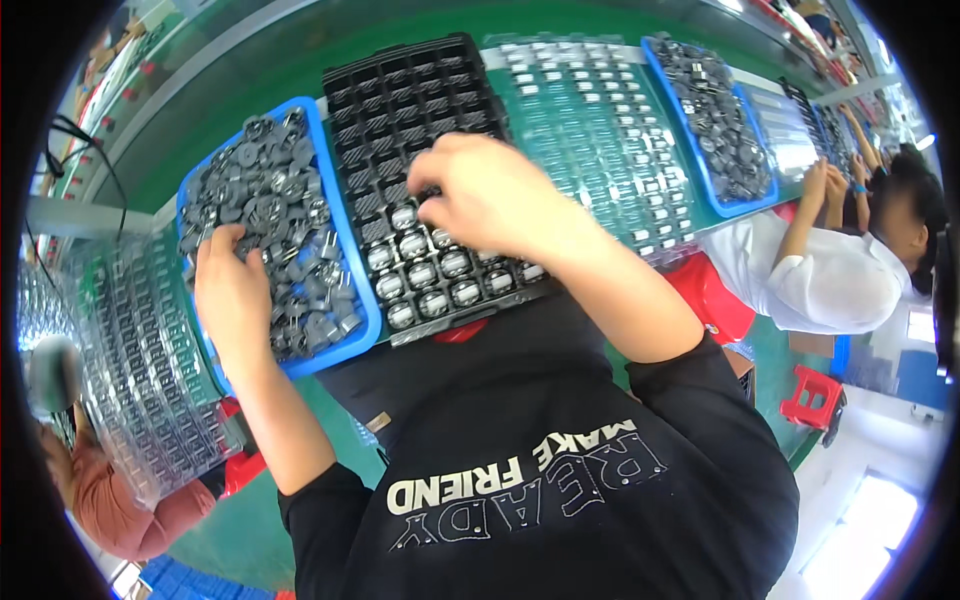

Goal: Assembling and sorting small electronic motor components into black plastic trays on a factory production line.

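My left hand [234, 295] rests over a blue bin [365, 300] heaped with small grey round parts [290, 210] that have metal prongs. Its fingers reach down among the parts, with thumb and forefinger apart. Over a black compartment tray [400, 100], my right hand [485, 190] is curled, its thumb close to the fingertips; whatever it may pinch is hidden. In the tray's nearer rows sit several parts with shiny silver faces [432, 303]. The farther compartments show only dark textured bottoms.
Right of the black tray lie clear plastic trays [575, 130] with rows of pale pieces. Beyond them is another blue bin [715, 130] of grey parts. Clear trays [150, 370] lie at left. A person in white [830, 275] works at right; another person's sleeve [120, 500] shows at lower left.
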Available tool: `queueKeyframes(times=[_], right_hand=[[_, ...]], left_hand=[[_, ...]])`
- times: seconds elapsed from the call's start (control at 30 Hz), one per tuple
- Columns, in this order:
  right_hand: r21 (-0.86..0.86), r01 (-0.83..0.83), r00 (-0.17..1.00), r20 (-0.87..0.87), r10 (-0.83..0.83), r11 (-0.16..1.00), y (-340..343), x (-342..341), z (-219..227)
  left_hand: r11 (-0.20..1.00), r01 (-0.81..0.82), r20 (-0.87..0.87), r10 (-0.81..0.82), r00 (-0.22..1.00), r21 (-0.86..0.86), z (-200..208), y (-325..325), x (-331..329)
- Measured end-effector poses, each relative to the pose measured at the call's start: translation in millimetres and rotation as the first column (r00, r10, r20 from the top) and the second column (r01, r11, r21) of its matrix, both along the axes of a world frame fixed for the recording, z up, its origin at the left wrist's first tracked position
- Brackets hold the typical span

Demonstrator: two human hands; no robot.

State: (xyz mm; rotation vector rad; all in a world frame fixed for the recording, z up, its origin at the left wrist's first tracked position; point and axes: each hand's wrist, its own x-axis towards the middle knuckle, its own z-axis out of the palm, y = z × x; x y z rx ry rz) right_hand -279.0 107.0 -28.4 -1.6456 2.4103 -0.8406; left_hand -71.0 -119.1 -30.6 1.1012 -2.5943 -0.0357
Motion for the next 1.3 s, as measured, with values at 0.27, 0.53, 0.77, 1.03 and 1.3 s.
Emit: queueKeyframes(times=[0.27, 0.53, 0.77, 1.03, 1.3], right_hand=[[0.043, 0.655, 0.751, -0.143, -0.645, 0.754, 81, -165, -36], [0.083, 0.637, 0.77, -0.114, -0.627, 0.767, 97, -198, -43], [0.135, 0.595, 0.781, 0.135, -0.61, 0.792, 97, -206, -51], [0.206, 0.451, 0.861, 0.154, -0.484, 0.868, 103, -195, -32], [-0.334, 0.44, 0.833, 0.499, -0.239, 0.834, 83, -90, 3]], left_hand=[[0.993, 0.104, -0.409, -0.114, 0.905, -0.046, 4, -1, 15], [0.892, 0.392, -0.709, -0.127, 0.694, 0.224, -14, 9, 25], [0.532, 0.708, -0.851, 0.048, 0.523, 0.465, -16, 26, 29], [0.435, 0.799, -0.897, 0.05, 0.439, 0.415, -15, 26, 26], [0.346, 0.768, -0.842, 0.245, 0.48, 0.539, -3, 47, 23]])
